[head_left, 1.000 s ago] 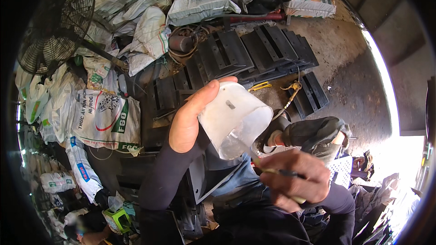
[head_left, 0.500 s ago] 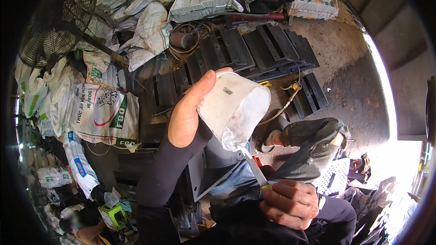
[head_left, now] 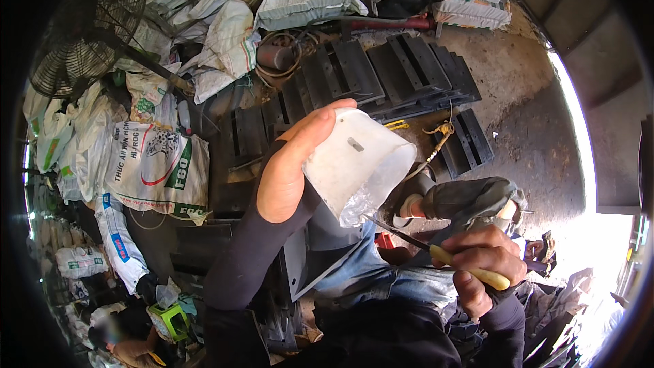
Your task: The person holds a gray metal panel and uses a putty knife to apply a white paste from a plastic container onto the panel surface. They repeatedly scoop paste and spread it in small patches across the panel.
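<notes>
My left hand (head_left: 283, 180) is closed round the back of a whitish plastic tub (head_left: 334, 157), which is tilted so that its open side faces right. Inside its lower corner lies a clear, shiny, gel-like mass (head_left: 355, 206). With my right hand (head_left: 487, 262) I grip the yellow handle of a knife (head_left: 402, 237); its thin dark blade is turned nearly edge-on. The tip reaches the mass at the tub's lower corner. The fingers of my left hand are mostly hidden behind the tub.
Dark metal channel pieces (head_left: 405, 71) lie in rows beyond the tub. White sacks (head_left: 160, 170) are heaped at the left, below a black fan (head_left: 88, 34). A yellowish hose (head_left: 436, 150) lies right of the tub. At the lower left, a person (head_left: 133, 351) is partly visible beside a green stool (head_left: 174, 324).
My right hand has moved up and right, turning the knife from flat to nearly edge-on, so more of the handle shows. The tub has shifted slightly right and tilted.
</notes>
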{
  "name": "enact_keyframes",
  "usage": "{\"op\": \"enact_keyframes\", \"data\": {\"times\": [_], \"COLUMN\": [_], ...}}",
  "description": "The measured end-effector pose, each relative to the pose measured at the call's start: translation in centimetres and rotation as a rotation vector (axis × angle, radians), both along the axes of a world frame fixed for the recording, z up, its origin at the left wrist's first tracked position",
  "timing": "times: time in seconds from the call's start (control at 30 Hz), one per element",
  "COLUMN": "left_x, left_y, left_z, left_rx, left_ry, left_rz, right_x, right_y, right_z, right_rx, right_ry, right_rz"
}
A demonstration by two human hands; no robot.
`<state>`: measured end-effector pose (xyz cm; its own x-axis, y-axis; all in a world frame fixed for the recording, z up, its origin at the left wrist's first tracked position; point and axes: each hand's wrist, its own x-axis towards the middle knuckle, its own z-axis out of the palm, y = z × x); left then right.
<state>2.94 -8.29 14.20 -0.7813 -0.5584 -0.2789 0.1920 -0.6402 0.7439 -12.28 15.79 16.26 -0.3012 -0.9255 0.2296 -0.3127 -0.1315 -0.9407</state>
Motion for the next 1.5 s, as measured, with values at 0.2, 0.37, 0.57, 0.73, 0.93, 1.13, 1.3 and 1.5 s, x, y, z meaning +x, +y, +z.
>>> {"op": "enact_keyframes", "data": {"times": [0.2,0.37,0.57,0.73,0.93,1.13,1.3,1.5], "left_x": [0.0,-0.1,-0.2,-0.1,0.6,0.4,-0.2,0.6], "left_y": [0.2,0.4,0.3,-0.3,-0.8,-1.1,-3.3,-3.6], "left_z": [0.2,0.2,0.2,0.3,0.6,1.0,0.6,-0.7], "left_rx": [0.002,-0.026,-0.111,-0.086,0.083,-0.046,-0.021,-0.084], "left_ry": [-0.024,-0.053,-0.119,-0.106,0.062,0.019,0.084,0.068], "left_rz": [-0.015,-0.019,-0.034,0.033,0.114,0.208,0.255,0.284], "right_x": [-0.4,-0.4,-1.2,-1.4,-0.2,2.7,2.4,2.2], "right_y": [-0.6,-0.7,-1.1,-1.1,-0.8,-1.4,-2.2,-3.5], "right_z": [-0.1,-0.2,-1.2,-4.9,-13.6,-20.9,-21.4,-21.1], "right_rx": [-0.054,-0.092,-0.078,-0.179,-0.104,0.041,0.025,0.068], "right_ry": [0.034,0.049,-0.103,-0.693,-1.263,-1.413,-1.354,-1.301], "right_rz": [0.094,0.155,0.077,-0.047,-0.142,-0.227,-0.192,-0.158]}}
